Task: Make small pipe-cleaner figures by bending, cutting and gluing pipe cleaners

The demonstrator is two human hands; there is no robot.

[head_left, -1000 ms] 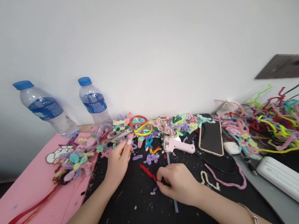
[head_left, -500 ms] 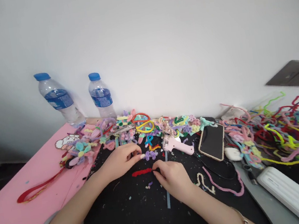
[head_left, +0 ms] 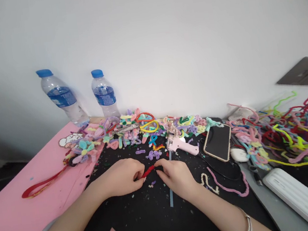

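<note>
Small craft workspace, pink glue gun point(head_left: 186, 146), scissors point(head_left: 133, 127), heaped pipe cleaners point(head_left: 299, 143), scrap-strewn black mat point(head_left: 140, 224)

Passes most freely low over the near part of the red-edged black mat point(head_left: 140, 224). Is barred mid-mat by the left hand point(head_left: 125, 177) and right hand point(head_left: 176, 173), bridged by a short red fuzzy strip point(head_left: 148, 171). Beyond, meets a pale-pink plastic glue gun point(head_left: 185, 146), then a heaped band of pastel fuzzy-wire shapes point(head_left: 130, 137) and two clear blue-capped plastic bottles point(head_left: 104, 95). Is hemmed at right by a long white ribbed plastic block point(head_left: 299, 194). Opens out at left over the pink sheet point(head_left: 8, 204), broken by a red strap loop point(head_left: 48, 180).
</note>
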